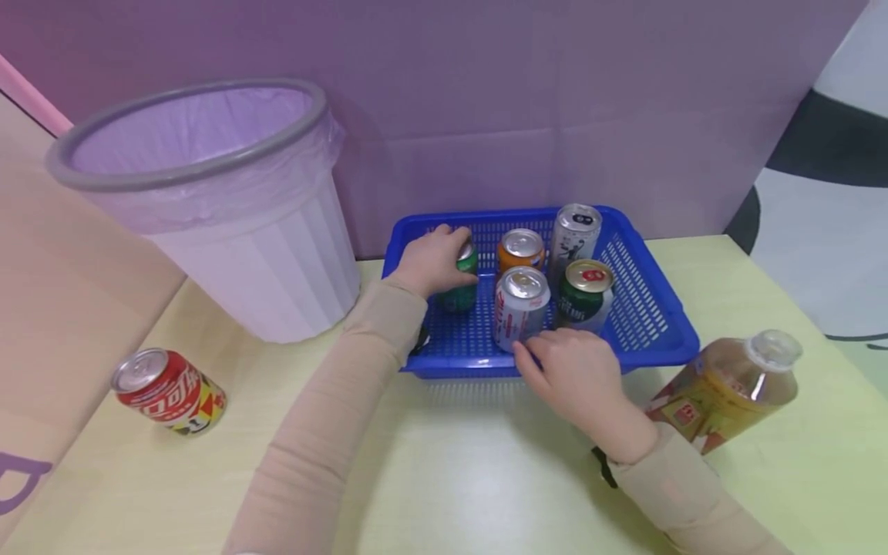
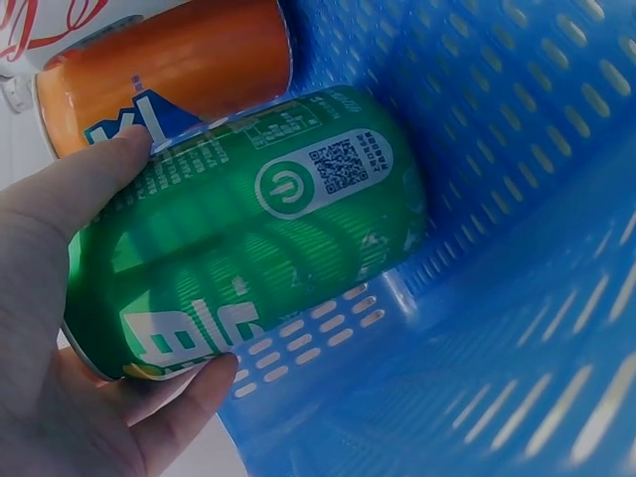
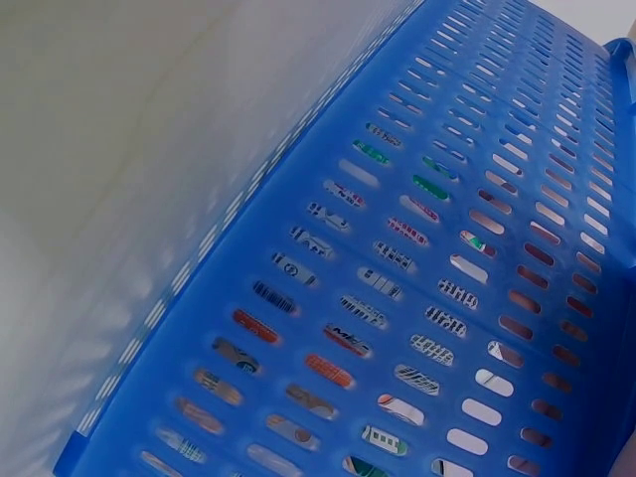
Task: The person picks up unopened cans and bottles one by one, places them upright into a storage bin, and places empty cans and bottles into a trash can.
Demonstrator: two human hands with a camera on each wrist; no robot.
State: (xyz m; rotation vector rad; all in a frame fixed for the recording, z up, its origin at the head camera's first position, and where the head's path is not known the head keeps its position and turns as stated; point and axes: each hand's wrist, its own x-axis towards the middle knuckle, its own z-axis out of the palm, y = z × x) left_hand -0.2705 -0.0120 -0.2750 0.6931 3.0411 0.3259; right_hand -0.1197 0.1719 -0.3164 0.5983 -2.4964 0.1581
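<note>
A green can [image 1: 466, 266] stands in the left part of the blue plastic basket [image 1: 451, 365]. My left hand [image 1: 428, 262] grips it near the top, and the left wrist view shows thumb and fingers on opposite sides of the green can [image 2: 268, 224]. At the basket's front rim, my right hand [image 1: 579, 374] holds on with its fingers over the edge and its thumb in front. Beside the green can are an orange can [image 1: 520, 250], a silver-white can [image 1: 522, 308], a dark green can with a gold top [image 1: 586, 297] and a tall silver can [image 1: 574, 235].
Left of the basket stands a white bin [image 1: 277, 262] with a grey rim and a bag liner. A red and yellow can [image 1: 169, 391] is on the table [image 1: 444, 478] at the left. To the right is a clear-topped plastic bottle [image 1: 728, 393]. A purple wall [image 1: 486, 116] rises behind.
</note>
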